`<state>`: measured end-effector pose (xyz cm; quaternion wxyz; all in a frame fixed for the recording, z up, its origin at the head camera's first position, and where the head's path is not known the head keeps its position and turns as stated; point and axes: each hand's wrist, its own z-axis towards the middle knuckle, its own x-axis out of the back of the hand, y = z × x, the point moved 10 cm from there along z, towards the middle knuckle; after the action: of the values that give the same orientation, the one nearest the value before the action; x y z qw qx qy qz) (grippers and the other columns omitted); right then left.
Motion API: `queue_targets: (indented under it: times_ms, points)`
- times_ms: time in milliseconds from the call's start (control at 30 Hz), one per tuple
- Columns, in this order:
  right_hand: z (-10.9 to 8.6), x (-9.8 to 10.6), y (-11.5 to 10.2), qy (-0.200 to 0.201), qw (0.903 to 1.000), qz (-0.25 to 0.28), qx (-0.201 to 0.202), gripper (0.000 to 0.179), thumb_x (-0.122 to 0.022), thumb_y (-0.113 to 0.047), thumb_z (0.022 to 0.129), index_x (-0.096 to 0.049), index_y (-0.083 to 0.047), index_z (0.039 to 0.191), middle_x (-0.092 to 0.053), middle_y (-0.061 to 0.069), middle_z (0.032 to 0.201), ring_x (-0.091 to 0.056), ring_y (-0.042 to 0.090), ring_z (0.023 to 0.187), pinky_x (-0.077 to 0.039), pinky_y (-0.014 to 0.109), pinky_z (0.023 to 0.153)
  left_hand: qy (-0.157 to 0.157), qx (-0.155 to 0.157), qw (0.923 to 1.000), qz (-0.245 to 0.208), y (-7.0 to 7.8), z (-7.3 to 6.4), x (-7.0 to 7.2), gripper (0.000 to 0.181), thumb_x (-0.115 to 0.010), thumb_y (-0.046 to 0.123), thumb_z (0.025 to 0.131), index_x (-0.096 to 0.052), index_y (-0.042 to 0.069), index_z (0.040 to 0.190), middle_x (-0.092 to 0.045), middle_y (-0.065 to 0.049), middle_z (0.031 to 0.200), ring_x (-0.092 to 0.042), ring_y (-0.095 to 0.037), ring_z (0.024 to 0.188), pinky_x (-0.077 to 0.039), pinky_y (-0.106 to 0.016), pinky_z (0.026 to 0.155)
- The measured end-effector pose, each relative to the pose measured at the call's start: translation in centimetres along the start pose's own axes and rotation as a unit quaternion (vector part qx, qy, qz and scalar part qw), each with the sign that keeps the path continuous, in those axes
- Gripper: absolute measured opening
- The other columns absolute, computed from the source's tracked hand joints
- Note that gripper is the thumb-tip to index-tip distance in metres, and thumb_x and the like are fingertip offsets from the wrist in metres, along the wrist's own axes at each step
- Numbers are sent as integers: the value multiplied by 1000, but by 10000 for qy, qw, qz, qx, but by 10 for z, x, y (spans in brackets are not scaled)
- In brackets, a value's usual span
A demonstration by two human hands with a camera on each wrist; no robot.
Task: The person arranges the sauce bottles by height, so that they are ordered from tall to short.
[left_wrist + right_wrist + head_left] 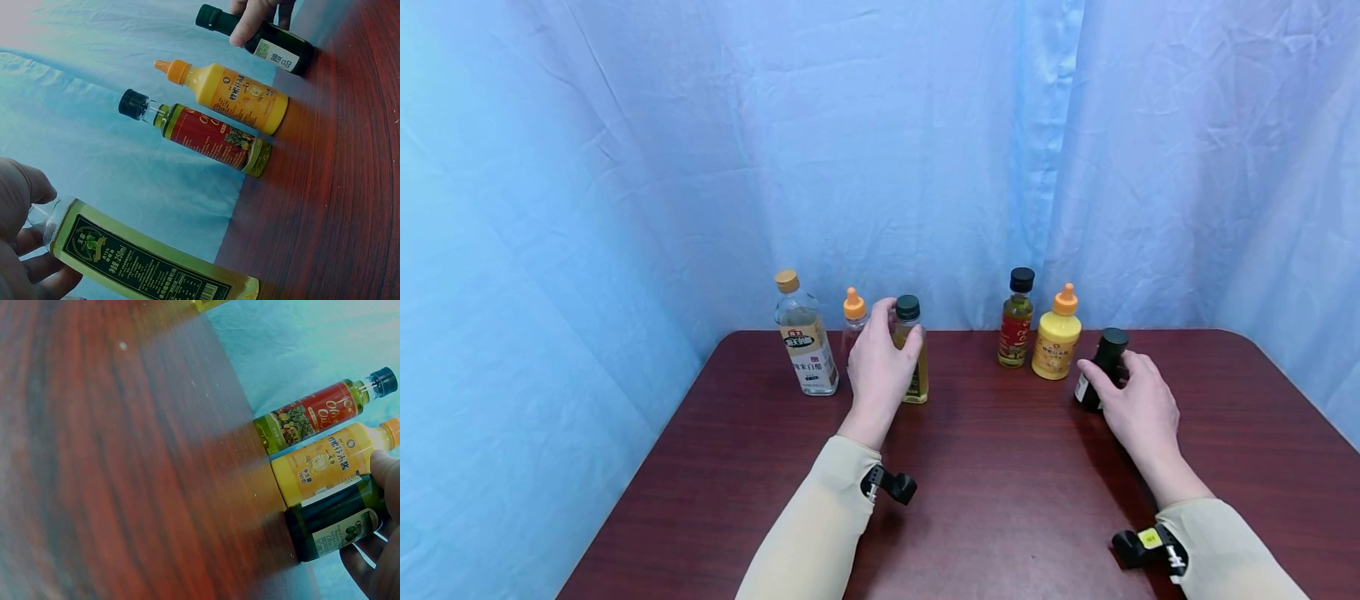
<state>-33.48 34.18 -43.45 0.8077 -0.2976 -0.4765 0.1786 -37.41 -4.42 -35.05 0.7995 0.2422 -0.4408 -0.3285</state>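
Observation:
In the head view, my left hand point(883, 362) curls round the neck of a clear oil bottle point(917, 383) with a dark green cap. The left wrist view shows this bottle's yellow-green oil and black label point(125, 256), with the thumb and fingers on either side of its neck. My right hand point(1138, 400) grips a dark green bottle point(1108, 350) at the right, thumb on the near side and fingers round the far side. Close beside that bottle stands a yellow squeeze bottle point(1056, 346) with an orange nozzle cap.
Left of the squeeze bottle is a red-labelled olive oil bottle point(1015, 333). A vinegar bottle point(808, 350) and a clear orange-capped squeeze bottle point(853, 308), partly hidden by my left hand, stand at the left. Blue-white curtains point(887, 150) hang behind the dark red wooden table point(985, 483).

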Motion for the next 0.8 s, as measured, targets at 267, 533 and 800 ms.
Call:
queue_targets:
  times_ms: [267, 533, 800]
  points:
    - [0, 0, 1, 12, 10000, -17, -2, 60, -65, -54, 110, -66, 3, 129, -61, 27, 130, -63, 51, 115, -49, 71, 84, 196, -252, 9994, 111, 9, -1, 5, 59, -80, 34, 103, -56, 17, 155, -69, -2, 138, -70, -22, 112, -60, -48, 81]
    - [0, -1, 1, 15, 10000, -10, 7, 60, -65, -54, 110, -66, 3, 128, -61, 27, 130, -63, 51, 115, -49, 71, 84, 644, -766, 9946, 273, 26, -3, 19, 60, -82, 30, 102, -57, 16, 154, -62, -6, 148, -62, -25, 133, -60, -50, 95]
    - [-1, -1, 1, 11, 10000, -9, 10, 60, -65, -54, 110, -66, 3, 128, -61, 27, 130, -63, 51, 114, -50, 71, 83, 881, -1133, 9894, 199, 47, -9, 34, 58, -81, 29, 103, -57, 13, 153, -59, -7, 152, -56, -26, 140, -58, -50, 102]
